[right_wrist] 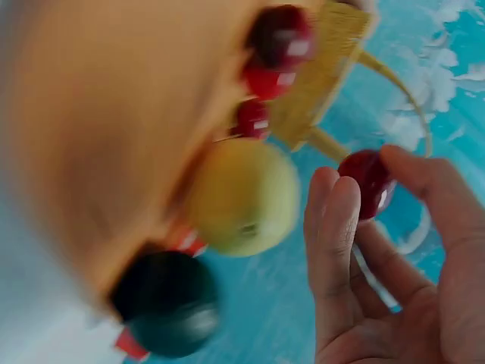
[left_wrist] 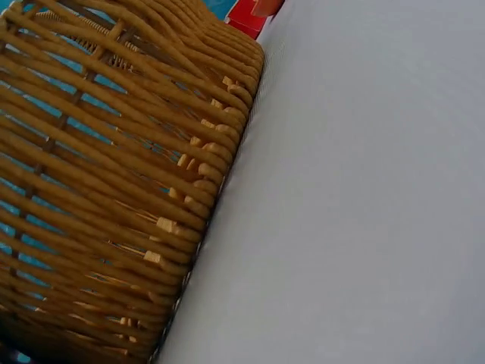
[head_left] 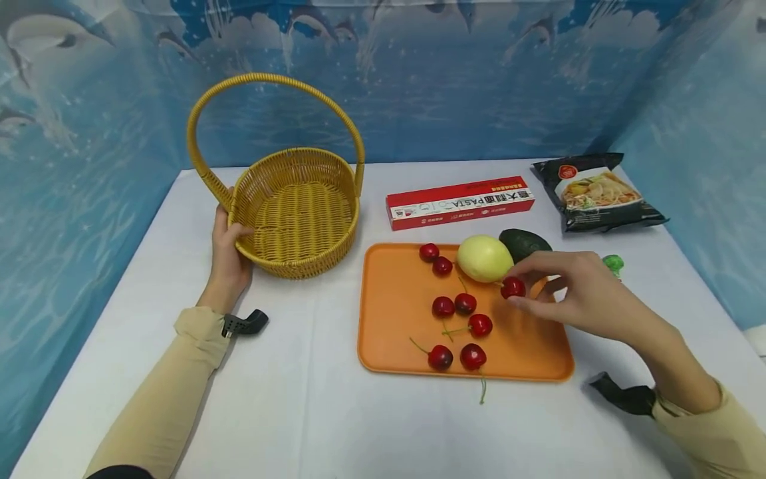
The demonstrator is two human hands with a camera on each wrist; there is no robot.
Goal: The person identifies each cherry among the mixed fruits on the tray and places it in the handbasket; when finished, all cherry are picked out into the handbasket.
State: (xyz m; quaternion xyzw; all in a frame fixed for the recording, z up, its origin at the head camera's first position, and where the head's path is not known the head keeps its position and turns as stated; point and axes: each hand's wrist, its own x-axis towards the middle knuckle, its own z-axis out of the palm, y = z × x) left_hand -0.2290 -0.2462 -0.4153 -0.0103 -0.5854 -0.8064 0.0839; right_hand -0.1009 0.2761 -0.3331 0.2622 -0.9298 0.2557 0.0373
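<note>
My right hand (head_left: 580,293) pinches a dark red cherry (head_left: 512,287) between thumb and fingertips, above the right part of an orange tray (head_left: 391,326). In the right wrist view that cherry (right_wrist: 367,182) shows between the fingertips. Several more cherries lie on the tray, some with stems, among them a front one (head_left: 473,357). A yellow lemon-like fruit (head_left: 483,258) and a dark green avocado (head_left: 526,243) lie at its back edge. My left hand (head_left: 230,259) grips the left rim of a yellow wicker basket (head_left: 293,267), thumb over the edge. Its wall (left_wrist: 114,174) fills the left of the left wrist view.
A red pasta box (head_left: 461,203) lies behind the tray. At the back right is a black noodle packet (head_left: 601,193). A small green item (head_left: 613,264) is partly hidden behind my right hand. The basket's tall handle (head_left: 272,78) arches upward.
</note>
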